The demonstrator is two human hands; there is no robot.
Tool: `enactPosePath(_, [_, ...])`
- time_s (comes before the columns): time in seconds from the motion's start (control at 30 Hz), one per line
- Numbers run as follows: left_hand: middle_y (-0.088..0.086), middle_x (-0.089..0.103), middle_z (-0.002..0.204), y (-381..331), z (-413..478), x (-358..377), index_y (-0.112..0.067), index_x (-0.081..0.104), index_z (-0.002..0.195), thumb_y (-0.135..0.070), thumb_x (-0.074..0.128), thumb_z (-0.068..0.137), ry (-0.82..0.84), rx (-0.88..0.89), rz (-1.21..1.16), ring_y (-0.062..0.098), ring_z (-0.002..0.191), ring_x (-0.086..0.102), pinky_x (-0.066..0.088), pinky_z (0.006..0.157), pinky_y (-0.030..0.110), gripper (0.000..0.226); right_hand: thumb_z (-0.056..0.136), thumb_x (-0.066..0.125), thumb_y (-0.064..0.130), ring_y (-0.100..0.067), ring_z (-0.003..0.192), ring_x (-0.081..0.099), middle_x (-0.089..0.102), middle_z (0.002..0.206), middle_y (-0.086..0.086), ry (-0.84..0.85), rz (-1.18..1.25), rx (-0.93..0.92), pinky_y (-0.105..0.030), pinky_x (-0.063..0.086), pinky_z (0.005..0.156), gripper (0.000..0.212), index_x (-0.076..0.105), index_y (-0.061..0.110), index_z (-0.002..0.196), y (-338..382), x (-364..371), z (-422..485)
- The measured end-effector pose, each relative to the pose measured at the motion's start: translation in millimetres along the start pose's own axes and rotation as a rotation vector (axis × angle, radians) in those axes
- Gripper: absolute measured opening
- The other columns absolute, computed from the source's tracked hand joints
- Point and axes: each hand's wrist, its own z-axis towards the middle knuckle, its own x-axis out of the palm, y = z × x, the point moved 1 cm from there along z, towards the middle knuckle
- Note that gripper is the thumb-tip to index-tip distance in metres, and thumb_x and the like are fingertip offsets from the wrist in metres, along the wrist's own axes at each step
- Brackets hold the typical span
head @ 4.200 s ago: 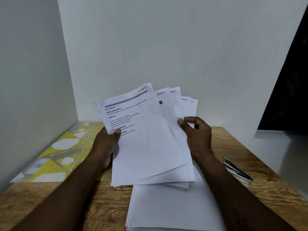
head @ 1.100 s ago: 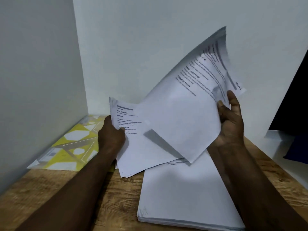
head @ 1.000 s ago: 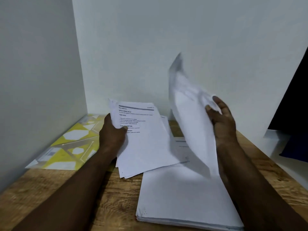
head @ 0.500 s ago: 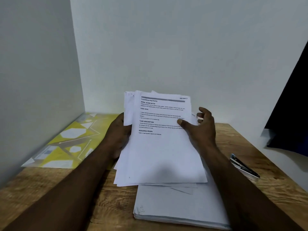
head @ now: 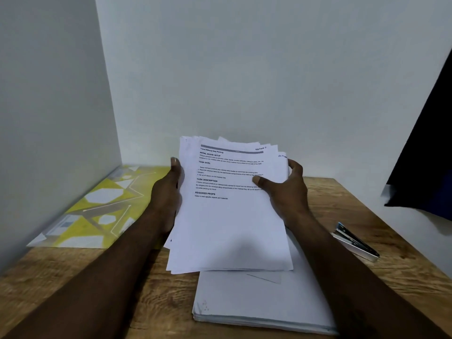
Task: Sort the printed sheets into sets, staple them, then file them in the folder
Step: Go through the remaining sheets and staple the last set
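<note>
I hold a bundle of printed sheets [head: 230, 221] up above the wooden table [head: 146, 289], its top page headed with a grey bar and black text. My left hand [head: 168, 192] grips the bundle's left edge, fingers hidden behind the paper. My right hand [head: 286, 189] grips the right edge, thumb on the top page. A thick stack of white sheets [head: 259, 302] lies flat on the table under the bundle. A yellow and white patterned folder [head: 97, 211] lies at the left by the wall. A metal stapler [head: 354, 241] lies at the right.
White walls close the table at the left and back. A dark cloth or panel [head: 425, 148] hangs at the far right beyond the table edge. Bare wood shows between the stack and the stapler and in front of the folder.
My right hand swung a single sheet over from the right and laid it on top of the bundle. Both hands now hold the gathered bundle by its sides.
</note>
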Motion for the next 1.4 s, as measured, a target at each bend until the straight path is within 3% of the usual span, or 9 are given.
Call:
enactPosePath(0.07, [-0.009, 0.08, 0.086, 0, -1, 3, -0.016, 0.071, 0.11, -0.046, 0.057, 0.104, 0.087, 0.014, -0.01, 0.012, 0.085, 0.077, 0.059, 0.062, 0.022, 0.034, 0.072, 0.097, 0.032, -0.017, 0.11, 0.059, 0.061, 0.122, 0.007, -0.005, -0.008, -0.014, -0.028, 0.045, 0.083, 0.087, 0.046, 0.03, 0.143, 0, -1, -1])
enactPosePath(0.23, [0.014, 0.077, 0.121, 13, 7, -4, -0.001, 0.064, 0.131, 0.006, 0.07, 0.093, 0.171, 0.054, 0.064, 0.038, 0.111, 0.074, 0.064, 0.083, 0.041, 0.039, 0.068, 0.098, 0.039, -0.018, 0.108, 0.069, 0.069, 0.119, 0.008, 0.018, 0.148, 0.047, -0.038, 0.058, 0.09, 0.083, 0.051, 0.031, 0.136, 1, 2, -1])
enactPosePath(0.33, [0.01, 0.077, 0.123, 11, 14, -10, -0.007, 0.065, 0.13, 0.004, 0.07, 0.094, 0.139, 0.073, 0.064, 0.035, 0.111, 0.074, 0.059, 0.094, 0.048, 0.037, 0.07, 0.093, 0.035, -0.027, 0.105, 0.077, 0.078, 0.116, -0.004, 0.037, 0.408, 0.155, -0.055, 0.061, 0.097, 0.072, 0.059, 0.02, 0.131, 2, 0, 6])
enactPosePath(0.57, [0.005, 0.077, 0.122, 15, 22, -15, -0.012, 0.067, 0.131, 0.004, 0.065, 0.097, 0.089, 0.066, 0.069, 0.03, 0.113, 0.074, 0.057, 0.098, 0.046, 0.037, 0.095, 0.076, 0.008, -0.035, 0.096, 0.077, 0.079, 0.11, -0.019, 0.089, 0.455, 0.074, -0.051, 0.063, 0.087, 0.04, 0.063, 0.012, 0.132, 2, -10, 9])
enactPosePath(0.83, [0.004, 0.077, 0.124, 15, 23, -16, -0.015, 0.067, 0.131, 0.003, 0.061, 0.1, 0.101, 0.035, 0.011, 0.027, 0.111, 0.075, 0.057, 0.095, 0.043, 0.036, 0.091, 0.079, 0.004, -0.027, 0.092, 0.079, 0.081, 0.102, -0.011, 0.039, 0.506, -0.069, -0.039, 0.063, 0.078, 0.056, 0.053, 0.029, 0.134, 5, -7, 4])
enactPosePath(0.97, [0.004, 0.075, 0.127, 18, 24, -16, -0.015, 0.065, 0.135, 0.003, 0.057, 0.102, 0.126, 0.035, -0.029, 0.026, 0.113, 0.074, 0.055, 0.096, 0.043, 0.038, 0.094, 0.077, 0.01, -0.003, 0.066, 0.067, 0.074, 0.075, 0.01, 0.069, 0.467, -0.106, -0.022, 0.052, 0.062, 0.035, 0.065, 0.017, 0.126, 1, -8, 9])
enactPosePath(1.1, [0.003, 0.077, 0.123, 17, 24, -16, -0.018, 0.067, 0.129, 0.001, 0.059, 0.102, 0.12, 0.041, -0.026, 0.025, 0.109, 0.075, 0.057, 0.089, 0.04, 0.034, 0.084, 0.086, 0.036, -0.021, 0.107, 0.074, 0.08, 0.109, -0.004, 0.176, 0.439, -0.019, -0.043, 0.056, 0.103, 0.037, 0.076, 0.016, 0.114, 1, -2, 6])
enactPosePath(1.27, [0.003, 0.078, 0.12, 17, 23, -17, -0.018, 0.069, 0.124, 0.002, 0.06, 0.101, 0.106, 0.048, -0.018, 0.025, 0.104, 0.076, 0.058, 0.087, 0.04, 0.032, 0.097, 0.074, 0.014, -0.017, 0.097, 0.073, 0.08, 0.112, -0.006, 0.219, 0.439, -0.042, -0.029, 0.056, 0.08, 0.02, 0.077, 0.01, 0.117, 1, -1, 5])
enactPosePath(1.4, [0.004, 0.078, 0.12, 16, 23, -15, -0.018, 0.069, 0.122, 0.002, 0.06, 0.1, 0.109, 0.051, -0.018, 0.026, 0.104, 0.075, 0.058, 0.088, 0.041, 0.031, 0.095, 0.075, 0.006, -0.017, 0.115, 0.073, 0.08, 0.116, 0.003, 0.194, 0.448, -0.039, -0.035, 0.056, 0.1, 0.023, 0.077, 0.017, 0.115, 2, -4, 7])
